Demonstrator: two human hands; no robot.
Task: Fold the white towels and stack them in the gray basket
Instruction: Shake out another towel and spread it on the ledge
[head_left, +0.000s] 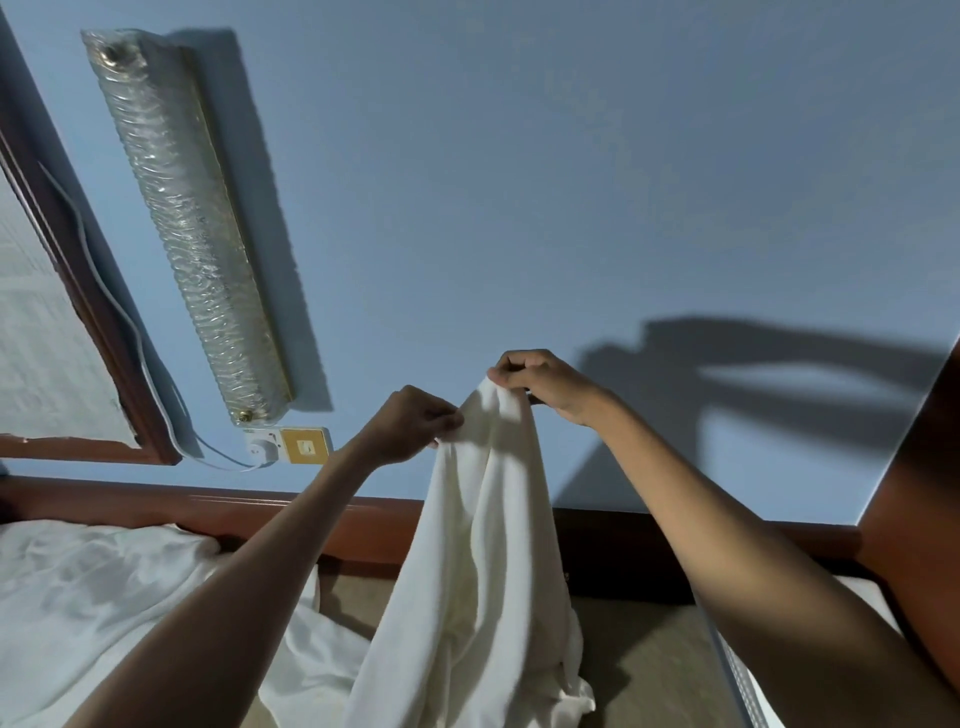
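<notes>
Bare arms (249, 597) reach up. The left hand (410, 426) and right hand (540, 382) each keep a clenched, pinching grip on the top edge of a white towel (478, 545) - held close together, folds hanging over the bed (104, 597).

both hands (470, 410) – pinch white towel (478, 561) top edge | held up

A pale blue wall (519, 156) fills most of the view. On it is a long tilted light fitting (182, 218) wrapped in clear bubble wrap. Just below its lower end a white socket (262, 446) and a gold switch plate (305, 446) sit side by side. A white cable (111, 301) runs along the dark wooden frame (78, 291) on the left. A wooden rail (363, 519) borders a tan surface (649, 665)
</notes>
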